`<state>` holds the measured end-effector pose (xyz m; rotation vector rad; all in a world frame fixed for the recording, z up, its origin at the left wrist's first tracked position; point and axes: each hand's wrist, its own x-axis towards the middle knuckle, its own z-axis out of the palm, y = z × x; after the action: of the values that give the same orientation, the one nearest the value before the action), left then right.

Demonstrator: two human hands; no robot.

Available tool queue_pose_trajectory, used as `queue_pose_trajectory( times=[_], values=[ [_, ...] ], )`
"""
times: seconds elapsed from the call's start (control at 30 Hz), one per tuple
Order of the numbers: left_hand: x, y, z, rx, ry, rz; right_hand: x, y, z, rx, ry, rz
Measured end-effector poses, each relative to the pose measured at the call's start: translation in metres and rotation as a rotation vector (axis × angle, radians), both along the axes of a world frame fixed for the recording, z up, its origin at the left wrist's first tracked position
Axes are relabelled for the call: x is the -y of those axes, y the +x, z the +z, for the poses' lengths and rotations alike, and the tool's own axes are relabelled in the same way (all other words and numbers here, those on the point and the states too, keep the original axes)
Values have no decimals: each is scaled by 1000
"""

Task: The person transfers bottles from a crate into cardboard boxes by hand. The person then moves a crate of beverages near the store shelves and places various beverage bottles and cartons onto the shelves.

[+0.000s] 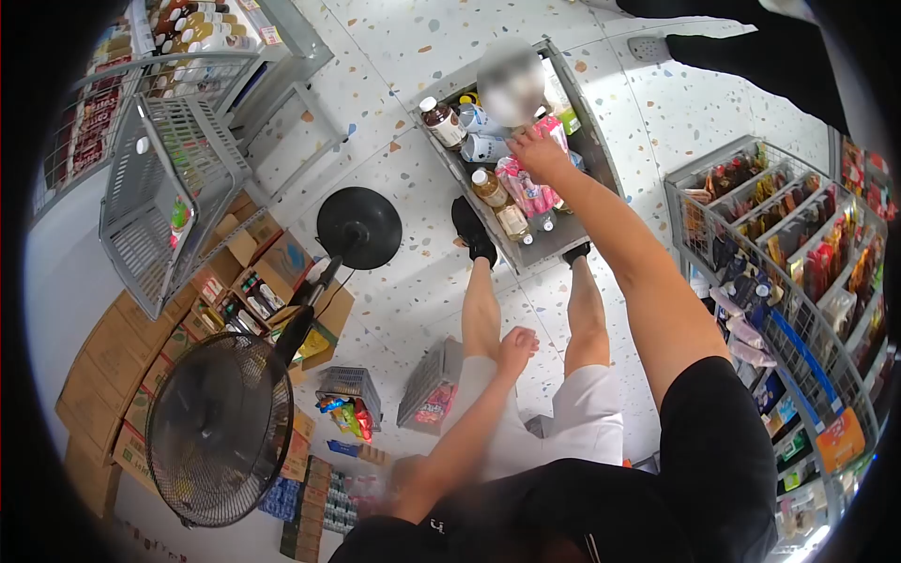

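The right hand point(537, 155) is down in a gray bin point(601, 155) on the floor point(394, 272). Its fingers are bent and touch a pink pack point(549, 131). I cannot tell if they grip it or just rest on it. More pink packs point(523, 185) lie just below this hand. On its left are a dark bottle point(441, 124) with a white cap and a pale blue pack point(483, 147). A juice bottle point(488, 188) is below and to the left. These things crowd close around the hand. Above it, a blurry round patch hides part of the bin.

The right arm point(619, 235) reaches far out, with the elbow a bit bent. The left arm point(460, 432) is bent and low. The left hand point(518, 352) is near the left knee, well apart from the bin. Its fingers curl in, and I see nothing in it. I cannot tell if it is squeezed tight.

To the left of the left hand is a big fan point(221, 427), with its round base point(359, 228) up nearer the bin. A small basket point(347, 383) of snack bags is there too. A rack point(779, 235) of packs is right of both hands. Another person point(741, 56) stands up and right of the right hand.
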<state>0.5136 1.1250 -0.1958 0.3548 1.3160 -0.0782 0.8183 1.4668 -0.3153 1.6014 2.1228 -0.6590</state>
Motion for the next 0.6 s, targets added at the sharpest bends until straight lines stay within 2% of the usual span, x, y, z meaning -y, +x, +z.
queue_pose_trajectory(
  times=[0.07,0.13,0.17,0.2,0.27,0.3,0.33,0.37,0.47,0.53,0.6],
  values=[
    [15,2,-14,-52,-57,5,0,6,-14,23,8,122],
    [21,8,-9,-28,-75,176,18,12,-26,-33,-26,149],
    [22,13,-5,-38,-92,179,28,21,-26,-68,-37,156],
    [25,17,-8,-47,-53,161,40,27,-8,-162,-10,132],
    [26,26,-16,-49,-13,142,90,30,-6,-173,-61,34],
    [29,28,-21,-64,-14,104,121,37,-8,-284,4,-12],
    [31,30,-26,-78,-16,67,142,40,9,-263,54,14],
    [33,34,-34,-76,-22,70,158,42,26,-225,-137,-32],
    [19,43,-55,-97,32,170,220,56,31,-192,-120,-51],
    [9,39,-89,-120,88,148,244,68,30,-168,-134,-64],
    [-8,36,-116,-147,142,121,265,80,23,-243,-273,-170]
  ],
)
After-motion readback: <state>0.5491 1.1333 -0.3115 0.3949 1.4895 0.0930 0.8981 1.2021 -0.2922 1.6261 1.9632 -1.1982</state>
